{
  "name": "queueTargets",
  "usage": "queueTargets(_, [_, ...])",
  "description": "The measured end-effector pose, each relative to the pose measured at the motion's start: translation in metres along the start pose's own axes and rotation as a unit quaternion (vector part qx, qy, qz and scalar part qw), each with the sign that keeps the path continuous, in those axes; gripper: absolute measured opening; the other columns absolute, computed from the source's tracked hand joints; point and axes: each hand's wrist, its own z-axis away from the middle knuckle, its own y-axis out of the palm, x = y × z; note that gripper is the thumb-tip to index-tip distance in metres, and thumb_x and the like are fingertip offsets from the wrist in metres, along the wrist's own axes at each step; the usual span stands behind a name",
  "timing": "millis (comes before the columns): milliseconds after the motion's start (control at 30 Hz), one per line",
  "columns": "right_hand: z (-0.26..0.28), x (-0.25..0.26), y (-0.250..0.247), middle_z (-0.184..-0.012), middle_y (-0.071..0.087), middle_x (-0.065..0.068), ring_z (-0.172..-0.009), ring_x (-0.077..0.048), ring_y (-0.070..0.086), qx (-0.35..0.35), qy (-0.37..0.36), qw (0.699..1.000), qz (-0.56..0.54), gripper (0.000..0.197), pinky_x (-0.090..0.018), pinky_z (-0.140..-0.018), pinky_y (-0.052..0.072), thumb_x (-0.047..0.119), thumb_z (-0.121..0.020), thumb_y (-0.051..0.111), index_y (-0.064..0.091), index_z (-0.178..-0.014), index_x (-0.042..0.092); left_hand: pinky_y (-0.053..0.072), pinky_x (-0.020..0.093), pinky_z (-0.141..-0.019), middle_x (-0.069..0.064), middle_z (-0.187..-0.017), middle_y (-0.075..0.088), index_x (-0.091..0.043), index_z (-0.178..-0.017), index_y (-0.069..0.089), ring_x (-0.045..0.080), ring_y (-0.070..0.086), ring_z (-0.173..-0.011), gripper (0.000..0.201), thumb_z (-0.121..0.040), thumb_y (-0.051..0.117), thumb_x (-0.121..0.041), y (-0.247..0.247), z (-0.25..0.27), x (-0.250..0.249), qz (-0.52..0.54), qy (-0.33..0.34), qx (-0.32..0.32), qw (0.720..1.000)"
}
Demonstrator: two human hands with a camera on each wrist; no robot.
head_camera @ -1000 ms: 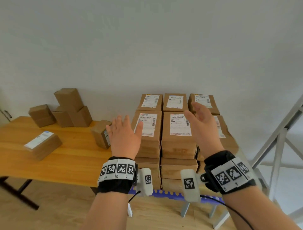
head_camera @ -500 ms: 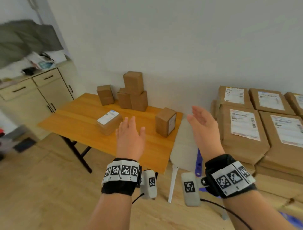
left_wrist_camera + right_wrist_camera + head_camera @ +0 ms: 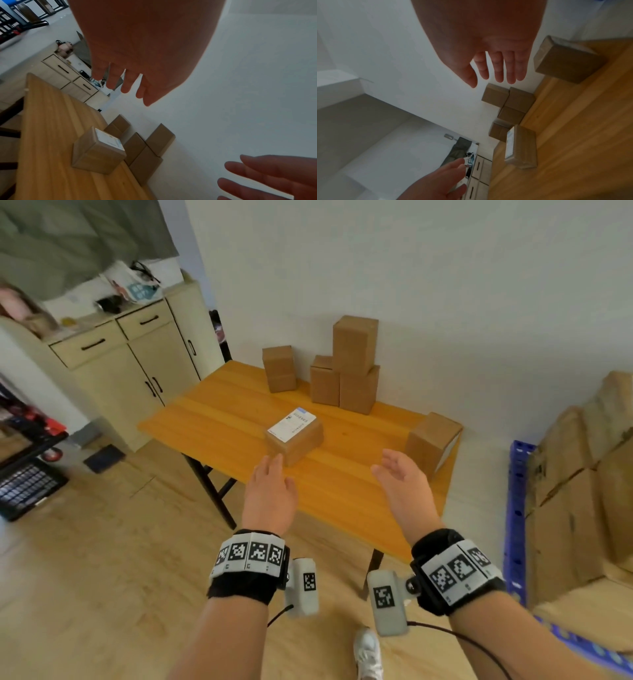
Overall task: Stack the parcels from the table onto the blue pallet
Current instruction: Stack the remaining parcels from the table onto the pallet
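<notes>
A brown parcel with a white label [image 3: 295, 435] [image 3: 98, 150] [image 3: 521, 146] lies mid-table. My left hand [image 3: 270, 491] [image 3: 130, 86] is open, fingers straight, just short of its near left corner and holding nothing. My right hand [image 3: 400, 484] [image 3: 496, 73] is open too, palm facing left, above the table to the parcel's right. Another parcel [image 3: 433, 441] [image 3: 565, 59] stands at the table's right edge. Several plain parcels [image 3: 354, 364] are piled by the wall. The blue pallet [image 3: 515, 508] at the right bears stacked parcels [image 3: 582, 491].
The wooden table [image 3: 342, 501] stands on black legs over a wood floor. A cream cabinet [image 3: 137, 364] with clutter on top stands at the left. A white wall runs behind the table. My shoe [image 3: 368, 652] shows on the floor below.
The view has swung left from the pallet stack to the table. Both open hands have come forward over the table, toward the labelled parcel.
</notes>
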Motion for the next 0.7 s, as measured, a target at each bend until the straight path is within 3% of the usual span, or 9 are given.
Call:
queueTargets(167, [-0.055,-0.008,0.049,-0.141,0.050,0.005,-0.113,-0.008,0.049,0.046,0.033,0.998,0.030,0.050,-0.026,-0.089,0.042,0.037,-0.098,0.054,0.041,-0.145,0.027,0.035,0.047,-0.111,0.007,-0.161,0.017,-0.019,-0.152,0.024,0.027,0.025,-0.144,0.050,-0.103,0.034,-0.019,0.001,-0.052,0.027,0.009,-0.030,0.017,0.999])
queueTargets(433, [-0.165,-0.015,0.118,-0.138,0.052,0.004,-0.107,-0.010,0.051,0.102,0.095,0.989,0.040,0.049,-0.027,-0.085,0.041,0.037,-0.099,0.053,0.041,-0.144,0.027,0.050,0.045,-0.094,0.003,-0.160,0.018,-0.019,-0.150,0.026,0.030,0.054,-0.120,0.047,-0.103,0.032,-0.018,0.008,-0.163,0.046,-0.021,-0.073,0.070,0.995])
queueTargets(567, [-0.208,-0.026,0.147,-0.139,0.052,0.003,-0.110,-0.012,0.051,0.132,0.133,0.981,0.053,0.050,-0.029,-0.090,0.040,0.040,-0.099,0.052,0.038,-0.145,0.027,0.046,0.044,-0.100,0.003,-0.162,0.014,-0.018,-0.151,0.026,0.031,0.045,-0.130,0.048,-0.103,0.032,-0.019,0.024,-0.217,0.054,-0.050,-0.101,0.097,0.989])
queueTargets(700, [-0.235,-0.038,0.169,-0.140,0.050,0.001,-0.118,-0.017,0.053,0.161,0.163,0.971,0.068,0.054,-0.029,-0.088,0.042,0.039,-0.099,0.053,0.036,-0.148,0.025,0.039,0.049,-0.108,0.003,-0.162,0.010,-0.025,-0.152,0.024,0.032,0.033,-0.140,0.054,-0.100,0.033,-0.010,0.044,-0.262,0.067,-0.050,-0.106,0.129,0.985])
